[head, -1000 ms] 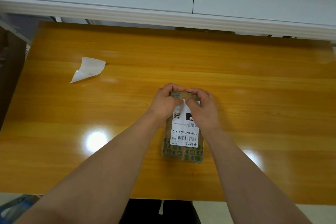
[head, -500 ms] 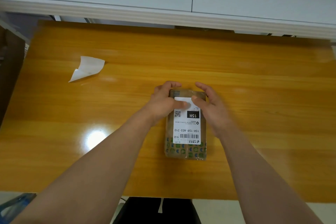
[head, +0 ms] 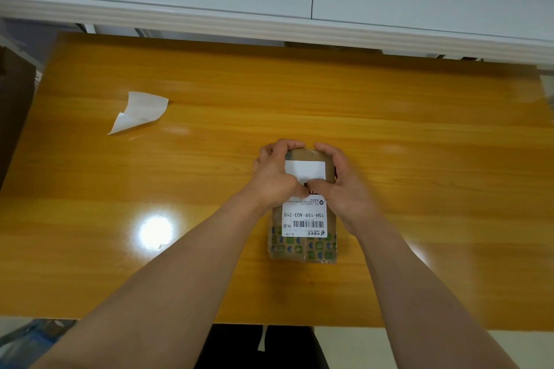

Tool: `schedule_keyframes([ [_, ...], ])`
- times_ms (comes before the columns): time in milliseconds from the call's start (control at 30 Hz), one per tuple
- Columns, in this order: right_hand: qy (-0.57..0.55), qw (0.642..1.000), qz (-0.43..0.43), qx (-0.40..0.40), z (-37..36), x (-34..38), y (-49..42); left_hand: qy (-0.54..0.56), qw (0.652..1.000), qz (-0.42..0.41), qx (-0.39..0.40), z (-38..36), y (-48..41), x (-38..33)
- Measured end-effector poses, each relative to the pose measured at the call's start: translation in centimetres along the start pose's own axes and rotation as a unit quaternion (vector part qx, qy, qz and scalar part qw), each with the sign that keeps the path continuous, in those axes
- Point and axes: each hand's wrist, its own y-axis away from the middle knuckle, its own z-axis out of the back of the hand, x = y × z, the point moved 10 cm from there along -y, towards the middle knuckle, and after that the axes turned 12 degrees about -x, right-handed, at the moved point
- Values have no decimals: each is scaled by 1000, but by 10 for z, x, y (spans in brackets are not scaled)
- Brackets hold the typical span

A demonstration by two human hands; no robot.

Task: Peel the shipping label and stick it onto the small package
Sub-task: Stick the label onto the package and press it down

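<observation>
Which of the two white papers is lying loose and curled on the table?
The blank backing sheet, far left on the table; the printed label lies flat on the package.

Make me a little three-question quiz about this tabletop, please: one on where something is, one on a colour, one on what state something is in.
1. Where does the loose white paper lie?
A. On the table, left of the package
B. On top of the package
C. Hanging off the near edge

2. What colour is the table?
A. Grey
B. Orange-brown wood
C. Black

3. What state is the label in?
A. Crumpled on the floor
B. Lying flat on the package
C. Rolled into a tube

Answers: 1 A, it lies apart at the far left. 2 B, glossy wood grain shows. 3 B, the left hand and right hand grip the package's far end, thumbs on the label.
</observation>
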Motion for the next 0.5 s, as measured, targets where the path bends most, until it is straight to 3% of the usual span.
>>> schedule_keyframes([
  [500,-11,995,19,-96,7,-5,-15,78,991,49,-99,0,-12,5],
])
